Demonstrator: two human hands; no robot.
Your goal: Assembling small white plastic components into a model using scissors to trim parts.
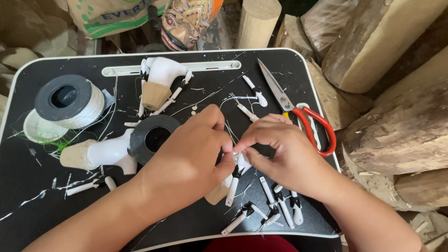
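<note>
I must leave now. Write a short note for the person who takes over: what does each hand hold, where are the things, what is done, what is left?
Left hand and right hand: both pinch one small white puppet figure over the black tray, fingertips meeting at its top.
Done, as it looks: jointed white limbs lie at the tray's near edge.
Left, as it looks: two white torsos lie left, without limbs.
Nearby: red scissors right, string spool and tape roll left.
</note>
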